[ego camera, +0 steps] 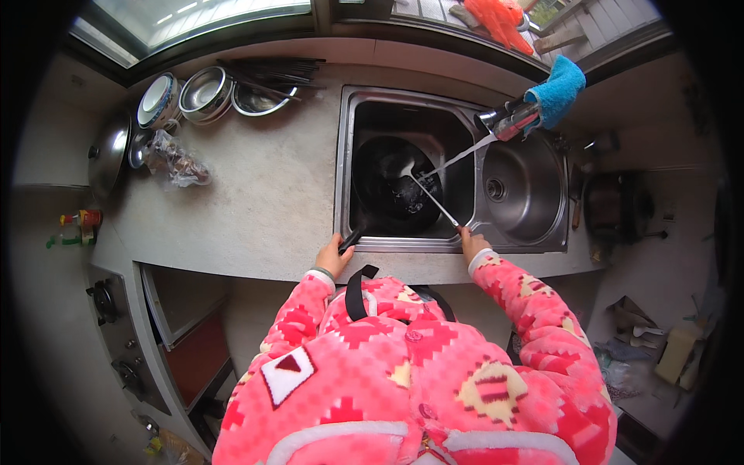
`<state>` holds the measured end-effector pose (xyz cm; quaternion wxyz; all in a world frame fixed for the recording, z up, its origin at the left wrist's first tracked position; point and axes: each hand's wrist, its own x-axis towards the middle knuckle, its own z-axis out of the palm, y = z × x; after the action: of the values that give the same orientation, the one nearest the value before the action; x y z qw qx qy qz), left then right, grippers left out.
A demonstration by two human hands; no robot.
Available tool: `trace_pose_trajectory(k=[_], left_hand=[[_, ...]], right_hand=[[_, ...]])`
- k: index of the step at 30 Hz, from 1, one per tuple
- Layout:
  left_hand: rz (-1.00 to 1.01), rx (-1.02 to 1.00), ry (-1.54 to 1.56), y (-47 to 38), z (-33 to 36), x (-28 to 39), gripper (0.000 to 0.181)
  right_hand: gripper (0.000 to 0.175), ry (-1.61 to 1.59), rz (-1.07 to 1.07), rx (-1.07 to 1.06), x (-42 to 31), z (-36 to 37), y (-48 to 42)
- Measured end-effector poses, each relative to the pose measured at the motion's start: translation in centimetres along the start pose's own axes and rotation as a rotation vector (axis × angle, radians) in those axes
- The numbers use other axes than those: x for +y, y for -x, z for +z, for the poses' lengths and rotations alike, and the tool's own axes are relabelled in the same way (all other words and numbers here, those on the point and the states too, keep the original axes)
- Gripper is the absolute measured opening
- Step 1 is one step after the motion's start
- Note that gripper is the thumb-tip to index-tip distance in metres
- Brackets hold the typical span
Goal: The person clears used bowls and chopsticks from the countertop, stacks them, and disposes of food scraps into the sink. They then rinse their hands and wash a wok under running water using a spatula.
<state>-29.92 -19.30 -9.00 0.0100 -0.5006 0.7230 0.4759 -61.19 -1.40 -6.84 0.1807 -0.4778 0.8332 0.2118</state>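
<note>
My left hand (334, 256) grips the black handle of a dark wok (372, 174), which sits in the larger basin of a stainless steel sink (343, 145). In my right hand (475, 242) is the handle end of a long metal spatula (433, 197). Its pale blade reaches down into the wok. From the faucet (494, 119) a stream of water (462, 156) runs slantwise into the wok, where the water looks ruffled. A blue cloth (556, 93) hangs over the faucet.
A round smaller basin (523, 197) adjoins on the right. Stacked bowls (203, 90), chopsticks (273, 72), a plastic bag (177, 160) and a large pan lid (110, 154) occupy the left counter (261, 174). A gas stove (128, 343) is at lower left. A dark pot (616, 203) stands far right.
</note>
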Motion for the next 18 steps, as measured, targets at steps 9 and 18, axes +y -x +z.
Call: trace_pose_trajectory(k=[9,18], left_hand=[[0.010,0.055,0.014,-0.1,0.7,-0.2,0.032],[0.000,0.016,0.026,-0.1,0.4,0.4,0.032]], right_hand=[[0.024,-0.466,-0.085,-0.721,1.5,-13.1,10.9],[0.018,-1.527,0.082,-0.766,-8.0,-11.6,2.7]])
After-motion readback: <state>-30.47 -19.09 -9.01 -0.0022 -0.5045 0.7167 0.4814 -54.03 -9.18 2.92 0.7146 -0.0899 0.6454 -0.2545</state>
